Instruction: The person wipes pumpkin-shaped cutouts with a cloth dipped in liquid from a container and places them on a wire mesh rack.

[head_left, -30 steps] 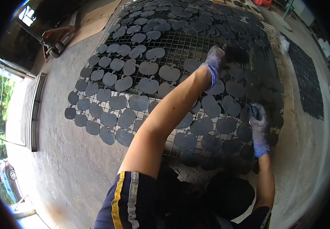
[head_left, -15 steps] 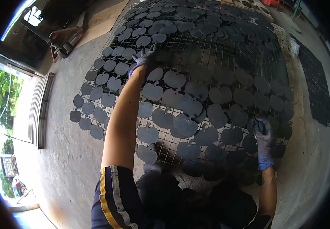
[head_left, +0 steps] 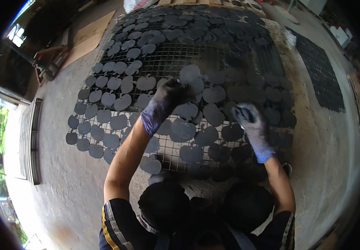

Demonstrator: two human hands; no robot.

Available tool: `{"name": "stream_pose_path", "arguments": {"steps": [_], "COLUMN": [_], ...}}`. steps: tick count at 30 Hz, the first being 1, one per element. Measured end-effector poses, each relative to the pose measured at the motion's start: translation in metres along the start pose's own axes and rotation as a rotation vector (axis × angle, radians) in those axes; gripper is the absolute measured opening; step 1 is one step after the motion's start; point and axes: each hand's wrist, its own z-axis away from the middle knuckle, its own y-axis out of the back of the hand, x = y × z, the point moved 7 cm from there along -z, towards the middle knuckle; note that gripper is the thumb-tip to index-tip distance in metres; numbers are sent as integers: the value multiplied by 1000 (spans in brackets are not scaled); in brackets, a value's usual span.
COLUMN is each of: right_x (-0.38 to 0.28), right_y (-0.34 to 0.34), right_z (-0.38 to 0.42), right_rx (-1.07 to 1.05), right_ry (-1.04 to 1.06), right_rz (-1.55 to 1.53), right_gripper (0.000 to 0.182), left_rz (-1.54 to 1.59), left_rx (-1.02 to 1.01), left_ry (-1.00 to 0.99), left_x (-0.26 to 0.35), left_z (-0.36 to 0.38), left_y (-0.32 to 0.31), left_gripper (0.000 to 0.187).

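Note:
Many dark, flat, pumpkin-shaped pieces lie on a wire grid (head_left: 169, 162) close to the floor. My left hand (head_left: 167, 98), in a dirty purple glove, is closed on a dark piece (head_left: 190, 75) near the grid's middle. The piece is held over others lying beneath it. My right hand (head_left: 248, 118), gloved the same way and slightly blurred, is curled above the right part of the grid; whatever its fingers hold, if anything, cannot be made out.
A dark mat-like sheet of pieces (head_left: 319, 71) lies at the right. Stacked slatted panels (head_left: 30, 141) stand at the left. A wheeled jack (head_left: 48, 66) and a brown board (head_left: 89, 41) are at the upper left.
My left hand has drawn back from the upper grid toward its middle and closed on a piece. My right hand has moved left and inward. The whole view has shifted.

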Motion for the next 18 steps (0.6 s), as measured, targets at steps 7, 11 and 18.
{"name": "stream_pose_path", "arguments": {"steps": [7, 11, 18], "right_x": [-53, -55, -7], "right_y": [-38, -39, -15], "right_z": [-6, -14, -31], "right_rx": [-112, -115, -57], "right_ry": [459, 450, -115], "right_rz": [464, 582, 257], "right_gripper": [31, 33, 32], "left_rz": [-220, 289, 367], "left_rx": [-17, 25, 165], "left_ry": [94, 166, 288], "left_x": [4, -12, -20], "left_z": [38, 34, 41], "left_y": [-92, -93, -82], "left_gripper": [30, 25, 28]}}
